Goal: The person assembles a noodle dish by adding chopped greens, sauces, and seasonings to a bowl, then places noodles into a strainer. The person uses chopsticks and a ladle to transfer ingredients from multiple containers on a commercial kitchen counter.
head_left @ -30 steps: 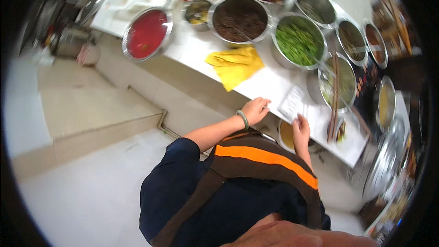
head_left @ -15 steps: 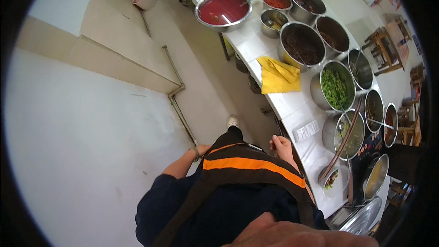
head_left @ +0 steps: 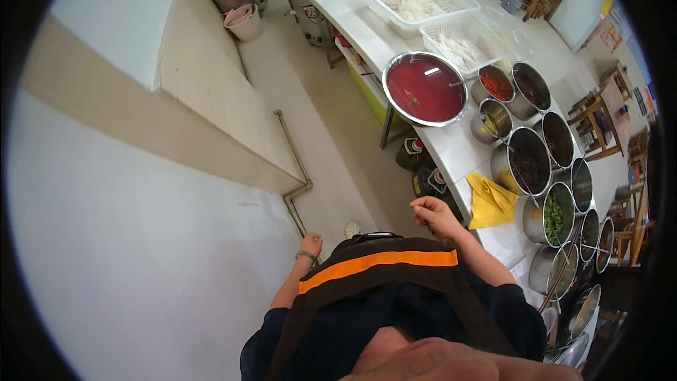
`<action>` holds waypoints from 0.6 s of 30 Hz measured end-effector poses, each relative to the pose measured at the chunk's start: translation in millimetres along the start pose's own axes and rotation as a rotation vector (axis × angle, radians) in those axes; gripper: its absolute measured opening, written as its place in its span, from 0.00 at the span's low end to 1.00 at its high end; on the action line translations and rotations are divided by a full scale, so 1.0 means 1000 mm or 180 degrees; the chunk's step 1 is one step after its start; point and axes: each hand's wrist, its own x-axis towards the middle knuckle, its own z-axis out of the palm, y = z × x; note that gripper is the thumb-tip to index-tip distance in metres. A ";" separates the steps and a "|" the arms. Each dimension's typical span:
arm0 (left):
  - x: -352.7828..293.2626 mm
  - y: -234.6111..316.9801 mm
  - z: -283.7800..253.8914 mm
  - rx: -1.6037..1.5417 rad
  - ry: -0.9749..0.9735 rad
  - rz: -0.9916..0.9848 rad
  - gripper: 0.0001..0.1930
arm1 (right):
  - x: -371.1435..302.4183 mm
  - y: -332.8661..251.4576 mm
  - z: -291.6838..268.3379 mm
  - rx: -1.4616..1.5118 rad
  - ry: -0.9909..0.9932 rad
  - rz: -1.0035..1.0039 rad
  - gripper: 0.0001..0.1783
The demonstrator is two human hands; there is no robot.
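Note:
My left hand point(head_left: 311, 245), with a bracelet on its wrist, hangs by my apron point(head_left: 381, 268) near the wall; its fingers are curled closed and nothing shows in them. In front of my body on the right, my right hand point(head_left: 436, 215) is raised beside the table edge, fingers drawn together, with nothing visible in them. It touches nothing on the table. Nearest to it on the white tabletop point(head_left: 455, 159) lies a yellow cloth point(head_left: 490, 201). Beyond that stand a steel pot of dark food point(head_left: 525, 162) and a pot of chopped greens point(head_left: 554, 219).
A wide steel bowl of red liquid point(head_left: 427, 88) sits at the table's edge, with white baskets of pale food point(head_left: 423, 3) behind. Dark jugs point(head_left: 427, 182) stand under the table. A pipe point(head_left: 293, 148) runs along the left wall; farther off are a pink bucket point(head_left: 243, 22) and large steel drums point(head_left: 310, 7).
My view has moved forward along the table, bringing the baskets and drums into sight. My right hand has risen away from my side; my left hand has swung slightly forward.

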 end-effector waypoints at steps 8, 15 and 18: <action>0.192 0.214 -0.094 -0.1346 -0.0330 0.1169 0.12 | 0.103 -0.130 0.041 -0.0438 0.0518 -0.0398 0.08; 0.363 0.343 -0.159 -0.0827 -0.0194 0.1461 0.11 | 0.229 -0.221 0.036 -0.0152 0.0707 -0.0870 0.07; 0.449 0.340 -0.202 -0.0179 -0.0076 0.1301 0.12 | 0.305 -0.263 0.042 -0.0431 0.0592 -0.0795 0.09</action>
